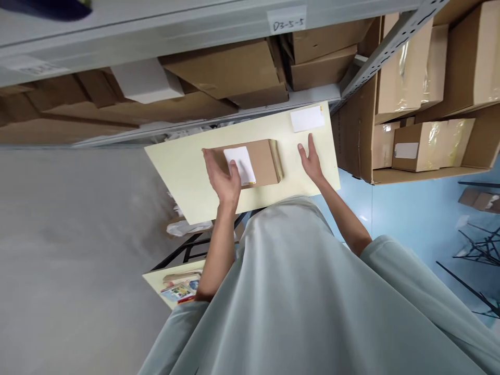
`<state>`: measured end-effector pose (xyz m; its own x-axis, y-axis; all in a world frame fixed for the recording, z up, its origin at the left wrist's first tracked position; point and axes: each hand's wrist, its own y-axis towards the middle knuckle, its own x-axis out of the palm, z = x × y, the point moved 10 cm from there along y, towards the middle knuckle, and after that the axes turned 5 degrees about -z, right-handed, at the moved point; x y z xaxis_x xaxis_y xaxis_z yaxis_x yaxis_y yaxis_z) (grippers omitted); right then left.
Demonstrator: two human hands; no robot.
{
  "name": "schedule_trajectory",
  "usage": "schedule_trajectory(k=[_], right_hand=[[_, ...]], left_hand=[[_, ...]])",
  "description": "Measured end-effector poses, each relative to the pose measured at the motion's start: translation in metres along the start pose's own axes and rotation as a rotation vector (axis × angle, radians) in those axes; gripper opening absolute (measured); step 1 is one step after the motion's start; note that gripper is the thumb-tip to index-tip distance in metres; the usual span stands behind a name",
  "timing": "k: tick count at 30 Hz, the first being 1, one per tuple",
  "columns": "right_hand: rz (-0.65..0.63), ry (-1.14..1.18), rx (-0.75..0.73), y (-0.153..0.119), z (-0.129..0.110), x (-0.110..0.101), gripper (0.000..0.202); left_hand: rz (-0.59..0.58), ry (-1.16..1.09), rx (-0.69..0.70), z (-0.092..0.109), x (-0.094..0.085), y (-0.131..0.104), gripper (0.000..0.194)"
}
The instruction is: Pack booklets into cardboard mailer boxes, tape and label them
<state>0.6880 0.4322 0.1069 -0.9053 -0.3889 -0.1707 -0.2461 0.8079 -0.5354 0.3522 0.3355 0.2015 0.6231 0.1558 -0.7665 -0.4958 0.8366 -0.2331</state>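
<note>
A brown cardboard box (264, 159) lies on a pale yellow tabletop (179, 172), with a white label (247, 167) on its upper face. My left hand (224, 182) is at the box's left end, fingers stretched out and thumb apart over the label's edge. It overlaps that end of the box, and I cannot tell how firmly it touches. To the right of the box, my right hand (311, 162) is open above the tabletop, thumb and fingers spread, holding nothing. Just beyond its fingertips lies a white slip of paper (307, 119).
A grey metal shelf (234, 26) holding cardboard boxes (222, 67) runs behind the table. At right, a large open carton (353, 130) contains smaller boxes (406, 148). A lower yellow board (156, 281) at left carries small packets. Black metal legs (480, 245) stand at far right.
</note>
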Motion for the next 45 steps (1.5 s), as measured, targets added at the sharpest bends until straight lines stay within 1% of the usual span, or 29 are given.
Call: schedule_trajectory(k=[1,2,4,5,6,7,8,9,11,13,15,16,18,20,22,24,27,29,31,33,35,37,38,40,43,45], right_hand=[[0.051,-0.015,-0.004,0.009,0.004,-0.021,0.121],[0.086,-0.029,0.001,0.020,0.010,-0.038,0.119],[0.134,-0.043,0.037,0.041,0.024,-0.066,0.113],[0.159,-0.044,0.059,0.052,0.031,-0.076,0.110],[0.187,-0.038,0.080,0.062,0.037,-0.085,0.106],[0.211,-0.026,0.097,0.072,0.042,-0.091,0.102],[0.223,-0.011,0.110,0.080,0.046,-0.094,0.100],[0.219,0.003,0.119,0.089,0.048,-0.094,0.098],[0.190,0.008,0.125,0.104,0.052,-0.090,0.097],[0.189,-0.013,0.119,0.114,0.054,-0.086,0.094],[0.225,-0.027,0.096,0.120,0.056,-0.085,0.089],[0.256,-0.027,0.077,0.122,0.057,-0.085,0.084],[0.328,-0.034,0.025,0.123,0.058,-0.087,0.072],[0.394,-0.064,-0.027,0.122,0.058,-0.089,0.058],[0.427,-0.100,-0.059,0.120,0.059,-0.089,0.047],[0.438,-0.120,-0.072,0.119,0.060,-0.087,0.043],[0.449,-0.136,-0.078,0.117,0.063,-0.085,0.042],[0.452,-0.166,-0.084,0.117,0.063,-0.083,0.043],[0.464,-0.198,-0.097,0.114,0.059,-0.083,0.042],[0.491,-0.210,-0.120,0.109,0.051,-0.085,0.042],[0.522,-0.215,-0.159,0.100,0.036,-0.089,0.044],[0.537,-0.208,-0.202,0.090,0.015,-0.089,0.046],[0.526,-0.193,-0.216,0.086,0.005,-0.087,0.047],[0.466,-0.141,-0.217,0.083,-0.011,-0.077,0.049],[0.380,-0.086,-0.191,0.085,-0.027,-0.063,0.052],[0.394,-0.078,-0.171,0.086,-0.031,-0.068,0.053]], left_hand=[[-0.035,-0.011,0.073,0.027,0.013,0.001,0.094],[-0.086,-0.034,0.138,0.053,0.029,0.001,0.091],[-0.205,-0.093,0.226,0.097,0.069,0.002,0.087],[-0.264,-0.118,0.246,0.112,0.091,0.003,0.086],[-0.317,-0.136,0.253,0.124,0.115,0.007,0.085],[-0.363,-0.147,0.251,0.130,0.139,0.012,0.085],[-0.400,-0.152,0.239,0.133,0.162,0.019,0.084],[-0.427,-0.153,0.213,0.131,0.184,0.028,0.083],[-0.451,-0.142,0.091,0.116,0.220,0.050,0.075],[-0.452,-0.111,-0.078,0.094,0.245,0.072,0.060],[-0.446,-0.088,-0.192,0.078,0.259,0.089,0.040],[-0.445,-0.095,-0.212,0.075,0.263,0.095,0.030],[-0.447,-0.134,-0.199,0.076,0.267,0.102,0.012],[-0.451,-0.168,-0.173,0.080,0.267,0.103,0.005],[-0.445,-0.172,-0.168,0.085,0.265,0.098,0.007],[-0.427,-0.171,-0.185,0.088,0.261,0.092,0.013],[-0.379,-0.210,-0.221,0.094,0.255,0.084,0.016],[-0.317,-0.255,-0.258,0.095,0.250,0.083,0.013],[-0.262,-0.281,-0.293,0.094,0.245,0.083,0.009],[-0.220,-0.292,-0.297,0.095,0.241,0.085,0.009],[-0.182,-0.312,-0.263,0.099,0.235,0.086,0.010],[-0.158,-0.349,-0.199,0.108,0.229,0.086,0.008],[-0.163,-0.372,-0.163,0.114,0.227,0.084,0.008],[-0.215,-0.428,-0.090,0.129,0.227,0.078,0.015],[-0.338,-0.494,0.046,0.155,0.229,0.062,0.033],[-0.407,-0.497,0.152,0.170,0.229,0.050,0.041]])
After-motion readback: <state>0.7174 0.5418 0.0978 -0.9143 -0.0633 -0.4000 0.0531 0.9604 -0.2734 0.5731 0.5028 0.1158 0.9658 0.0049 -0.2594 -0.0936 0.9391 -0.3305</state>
